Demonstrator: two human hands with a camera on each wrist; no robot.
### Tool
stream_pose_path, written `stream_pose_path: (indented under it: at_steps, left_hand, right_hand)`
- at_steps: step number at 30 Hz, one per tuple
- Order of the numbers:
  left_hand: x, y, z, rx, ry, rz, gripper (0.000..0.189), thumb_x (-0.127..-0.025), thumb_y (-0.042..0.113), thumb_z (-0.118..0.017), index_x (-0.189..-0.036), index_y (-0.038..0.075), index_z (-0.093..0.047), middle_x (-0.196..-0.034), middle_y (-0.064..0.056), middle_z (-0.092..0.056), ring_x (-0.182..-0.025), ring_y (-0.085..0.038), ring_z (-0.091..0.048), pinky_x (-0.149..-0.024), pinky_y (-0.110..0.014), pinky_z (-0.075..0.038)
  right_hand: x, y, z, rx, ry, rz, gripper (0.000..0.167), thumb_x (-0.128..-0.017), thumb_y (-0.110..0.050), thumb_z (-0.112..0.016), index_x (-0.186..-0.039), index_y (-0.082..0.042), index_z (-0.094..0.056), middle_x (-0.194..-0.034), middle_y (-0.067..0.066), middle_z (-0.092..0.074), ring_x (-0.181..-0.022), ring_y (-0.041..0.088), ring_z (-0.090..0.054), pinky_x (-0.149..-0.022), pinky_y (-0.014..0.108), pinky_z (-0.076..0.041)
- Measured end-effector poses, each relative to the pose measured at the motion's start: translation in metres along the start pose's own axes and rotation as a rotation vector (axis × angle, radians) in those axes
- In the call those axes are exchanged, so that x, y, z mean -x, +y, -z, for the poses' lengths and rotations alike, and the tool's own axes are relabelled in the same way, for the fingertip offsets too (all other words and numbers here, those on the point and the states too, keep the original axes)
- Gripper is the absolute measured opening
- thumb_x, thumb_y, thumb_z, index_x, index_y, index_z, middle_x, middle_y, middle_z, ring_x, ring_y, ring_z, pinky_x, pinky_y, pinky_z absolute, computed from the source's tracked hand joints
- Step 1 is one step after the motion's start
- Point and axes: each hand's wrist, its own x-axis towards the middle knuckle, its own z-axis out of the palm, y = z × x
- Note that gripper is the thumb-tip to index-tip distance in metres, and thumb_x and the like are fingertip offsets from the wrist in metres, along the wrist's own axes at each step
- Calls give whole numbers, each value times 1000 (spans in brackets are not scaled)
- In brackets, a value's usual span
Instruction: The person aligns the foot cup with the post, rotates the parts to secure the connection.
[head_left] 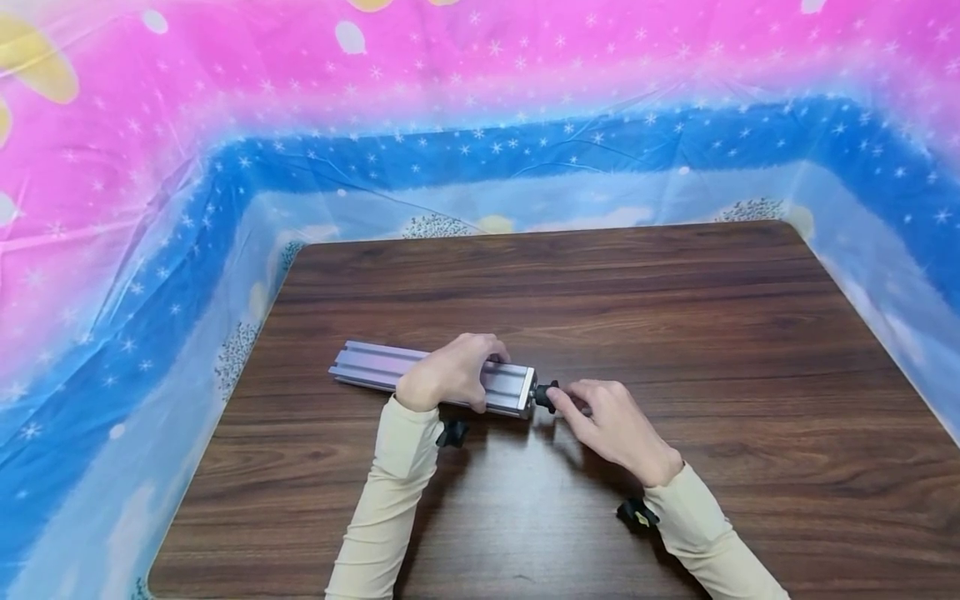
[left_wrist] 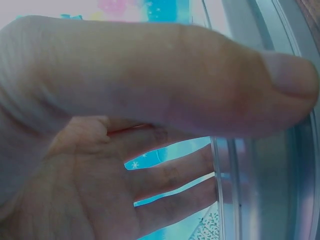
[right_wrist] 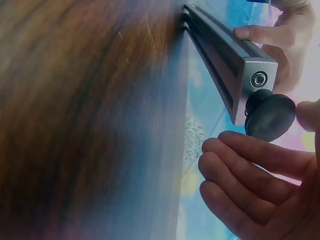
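A silver aluminium extrusion bar (head_left: 375, 361) with grooves along its length lies on the table. My left hand (head_left: 459, 371) grips it from above near its right part, thumb on the near side and fingers over the far side. At the bar's right end sits a flat end plate (right_wrist: 242, 100) with a round socket screw (right_wrist: 259, 79). A black round knob (right_wrist: 272, 117) sticks out from this end beside the screw. My right hand (head_left: 615, 425) pinches the knob between thumb and index finger, while its other fingers extend loosely below in the right wrist view.
The dark wood-grain table (head_left: 600, 292) has rounded corners. A pink and blue patterned cloth (head_left: 480, 150) hangs around its back and sides. Small black wrist devices (head_left: 637, 515) sit at both cream sleeves (head_left: 390, 500).
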Motion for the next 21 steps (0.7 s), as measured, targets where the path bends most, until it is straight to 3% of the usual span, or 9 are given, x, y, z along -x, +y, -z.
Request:
stream_pose_path:
  at_steps: [2,4,6,9,12,16,19,21]
  left_hand:
    - [0,0,0,5,-2,7,65,-56,-5,-84,-119,1,-67,-111,-9,-68,-98,-23,-62,-88,-33,-53]
    - [0,0,0,6,-4,13,65,-56,-6,-84,-119,1,-67,-112,-9,-68,-98,-23,-62,-88,-34,-53]
    - [0,0,1,2,-8,11,65,-57,-5,-83,-119,1,-66,-112,-9,-68,-99,-23,-62,-88,-34,-53]
    - [0,0,2,-1,-8,6,66,-57,-5,-83,-120,1,-66,-113,-9,-69,-99,-23,-62,-88,-33,-53]
    - [0,1,2,-6,-7,2,65,-57,-4,-83,-120,1,-66,-113,-9,-69,-99,-23,-62,-88,-33,-53]
    - [0,3,2,-14,-10,7,64,-57,-4,-83,-119,1,-67,-112,-9,-69,-99,-23,-63,-87,-33,-53]
    - [0,3,2,-14,-12,7,64,-57,-4,-83,-119,1,-67,-111,-9,-69,-99,-23,-62,-87,-33,-53]
    - [0,3,2,-16,-12,1,64,-57,-4,-83,-119,1,-67,-111,-9,-69,-99,-23,-62,-87,-32,-53]
  right_hand:
    - [0,-1,1,-8,-4,-11,27,-100,-34,-61,-81,-16,-69,-73,-7,-61,-65,5,-58,-61,26,-50]
    - [1,-2,3,-13,2,-6,28,-96,-36,-67,-99,-9,-73,-90,0,-71,-83,12,-68,-75,33,-57]
    - [1,-3,4,-25,12,22,44,-89,-35,-76,-118,-2,-69,-111,6,-72,-103,19,-70,-90,39,-57]
    - [1,-4,6,-29,24,81,55,-82,-26,-84,-125,2,-63,-121,10,-67,-113,25,-66,-97,43,-54]
    - [0,-4,5,-36,29,115,49,-82,-20,-84,-122,2,-65,-116,9,-68,-108,23,-67,-93,42,-55]
    - [0,-2,3,-32,21,97,33,-88,-25,-78,-111,-3,-71,-101,4,-72,-92,16,-70,-81,36,-59]
    - [0,0,2,-18,2,60,19,-95,-30,-69,-92,-11,-72,-81,-4,-68,-73,7,-65,-66,28,-56]
    - [1,0,3,-11,-17,29,24,-100,-31,-62,-82,-16,-69,-73,-7,-62,-65,4,-58,-61,26,-51]
